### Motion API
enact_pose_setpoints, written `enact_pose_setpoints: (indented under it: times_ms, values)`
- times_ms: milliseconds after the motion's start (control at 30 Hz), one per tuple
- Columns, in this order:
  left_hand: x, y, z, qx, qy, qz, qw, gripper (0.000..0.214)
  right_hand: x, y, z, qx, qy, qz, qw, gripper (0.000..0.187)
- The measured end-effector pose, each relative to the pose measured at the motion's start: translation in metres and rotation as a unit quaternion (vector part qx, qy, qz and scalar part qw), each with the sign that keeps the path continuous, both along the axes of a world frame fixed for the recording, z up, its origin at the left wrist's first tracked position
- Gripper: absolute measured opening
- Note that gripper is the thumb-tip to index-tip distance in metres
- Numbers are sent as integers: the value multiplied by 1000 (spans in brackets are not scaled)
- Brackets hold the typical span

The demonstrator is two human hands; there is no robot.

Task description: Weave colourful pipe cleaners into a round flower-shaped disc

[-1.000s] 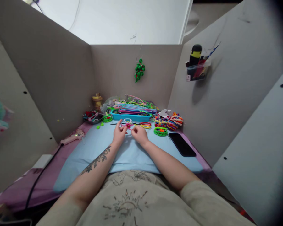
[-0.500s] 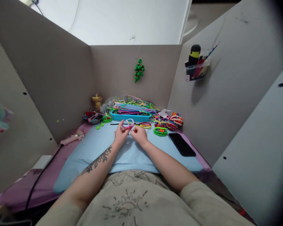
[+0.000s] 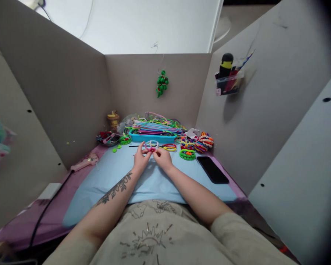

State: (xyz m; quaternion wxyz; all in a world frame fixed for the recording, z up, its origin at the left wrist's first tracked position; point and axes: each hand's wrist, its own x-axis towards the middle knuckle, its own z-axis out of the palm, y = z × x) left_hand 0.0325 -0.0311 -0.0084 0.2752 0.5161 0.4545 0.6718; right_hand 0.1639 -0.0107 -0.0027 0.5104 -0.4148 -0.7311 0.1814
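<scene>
Between both hands is a small pipe-cleaner ring [image 3: 152,149], pale lilac on its far side and deep pink near me. My left hand [image 3: 141,158] grips its left side, fingers closed on the edge. My right hand [image 3: 163,159] pinches the near pink part from the right. The fingertips hide some of the ring's lower edge. Just beyond the hands lie red and yellow pipe cleaners [image 3: 170,147] and a thin black stick [image 3: 134,146] on the light blue cloth [image 3: 113,176].
A blue tray [image 3: 154,139] heaped with pipe cleaners stands behind. To the right are a green woven piece [image 3: 187,154], colourful bundles [image 3: 204,142] and a black phone [image 3: 212,170]. A pink glue gun [image 3: 85,162] and a dark bowl [image 3: 108,140] sit left. Grey panels surround the table.
The ring has turned slightly in my fingers, so its pink part now faces me more. Both hands stay in nearly the same place, holding it.
</scene>
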Motion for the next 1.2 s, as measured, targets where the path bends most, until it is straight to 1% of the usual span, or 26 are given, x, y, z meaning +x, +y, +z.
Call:
enact_pose_setpoints:
  times_ms: [100,167,300,467,533,600,700,900,1033,1200]
  values:
    - [-5,4,0,-12,-50,-3,999,67,3,2,2,-6,20,39,999,27]
    - [-9,8,0,-29,-88,-17,996,66,6,4,3,-16,39,49,998,28]
    - [-16,14,-3,-70,-159,-82,981,60,5,6,0,-51,69,74,994,24]
    - [-15,14,-3,-79,-208,-168,960,50,-3,3,-2,-140,85,124,979,42]
    - [-13,11,-2,-76,-218,-195,953,50,-5,2,-2,-165,85,144,972,44]
    - [-11,9,0,-72,-224,-214,948,52,-6,1,-2,-179,85,157,967,41]
    - [-9,9,1,-61,-229,-225,945,55,-7,1,-3,-183,86,154,967,36]
    - [-11,13,-1,-49,-229,-224,946,62,-9,-1,-5,-171,94,129,972,28]
    - [-10,11,0,-49,-231,-224,945,61,-8,-3,-2,-159,100,136,973,26]
    - [-11,12,-1,-56,-231,-219,947,60,-8,-6,-1,-146,98,147,973,27]
